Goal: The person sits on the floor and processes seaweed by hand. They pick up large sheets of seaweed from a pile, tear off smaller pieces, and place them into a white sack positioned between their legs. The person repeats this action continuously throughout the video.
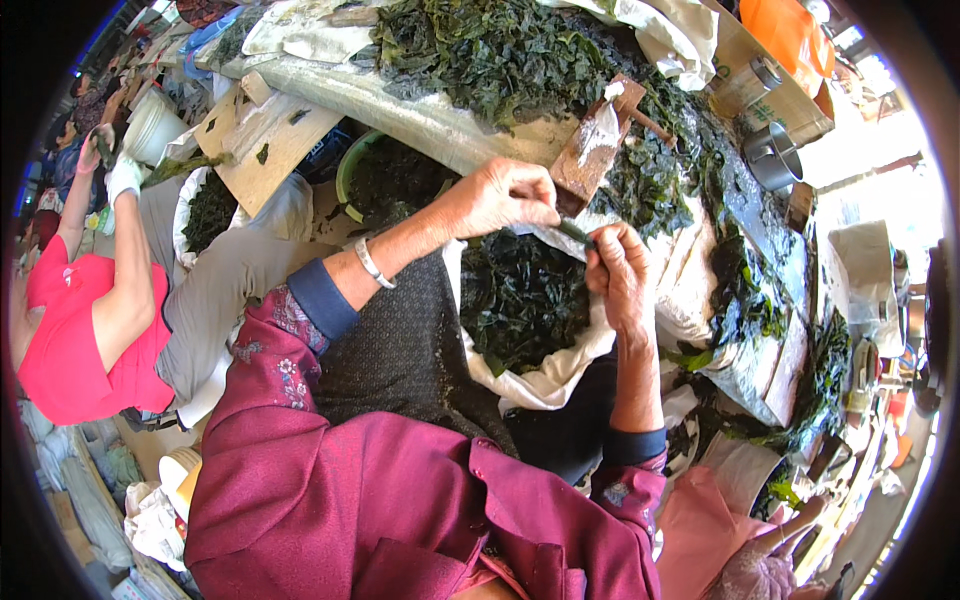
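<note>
My left hand, with a bracelet at the wrist, pinches one end of a narrow dark green strip of seaweed. The other end is between the fingers and thumb of my right hand, so the strip spans the short gap between both hands. Beneath them, between my knees, an open white sack holds a mass of wet seaweed leaves. Just beyond my left hand stands a brown block-like stand with a white bag or cloth on it and a rod sticking out sideways.
A seaweed heap covers the worktable. A metal mug and a lidded jar stand at right. A green basin and a wooden board are at left. A co-worker in a red shirt sits at left, another person lower right.
</note>
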`<state>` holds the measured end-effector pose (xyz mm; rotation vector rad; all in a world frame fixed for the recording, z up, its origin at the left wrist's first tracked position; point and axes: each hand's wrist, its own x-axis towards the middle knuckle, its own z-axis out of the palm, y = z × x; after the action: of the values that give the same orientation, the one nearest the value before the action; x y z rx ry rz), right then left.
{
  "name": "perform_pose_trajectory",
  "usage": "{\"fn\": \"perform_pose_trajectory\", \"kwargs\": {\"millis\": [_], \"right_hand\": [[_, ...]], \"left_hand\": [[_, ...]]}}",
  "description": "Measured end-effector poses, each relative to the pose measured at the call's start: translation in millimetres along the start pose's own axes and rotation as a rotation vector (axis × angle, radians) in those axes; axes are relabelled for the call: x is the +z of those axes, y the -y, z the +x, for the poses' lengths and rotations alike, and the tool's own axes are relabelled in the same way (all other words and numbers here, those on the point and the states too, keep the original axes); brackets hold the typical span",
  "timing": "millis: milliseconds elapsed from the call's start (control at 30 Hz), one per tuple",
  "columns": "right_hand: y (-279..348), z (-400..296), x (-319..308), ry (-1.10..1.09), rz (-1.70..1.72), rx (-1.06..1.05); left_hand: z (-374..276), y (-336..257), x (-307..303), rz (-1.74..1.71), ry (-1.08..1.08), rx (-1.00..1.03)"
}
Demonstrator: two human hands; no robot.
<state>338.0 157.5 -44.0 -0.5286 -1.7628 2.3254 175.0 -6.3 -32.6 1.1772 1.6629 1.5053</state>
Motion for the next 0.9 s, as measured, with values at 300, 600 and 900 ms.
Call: {"fn": "perform_pose_trajectory", "kwargs": {"millis": [300,600,900], "right_hand": [[25,92,-1,-0.476,-1.137,-0.729],[57,2,36,-0.245,-1.507,-0.672],[20,10,10,-0.232,-1.362,-0.769]], "left_hand": [[86,48,-34,0.49,-0.483,0.206],[36,7,-17,0.165,-0.192,0.011],[-13,-12,-33,0.045,0.115,-0.209]]}}
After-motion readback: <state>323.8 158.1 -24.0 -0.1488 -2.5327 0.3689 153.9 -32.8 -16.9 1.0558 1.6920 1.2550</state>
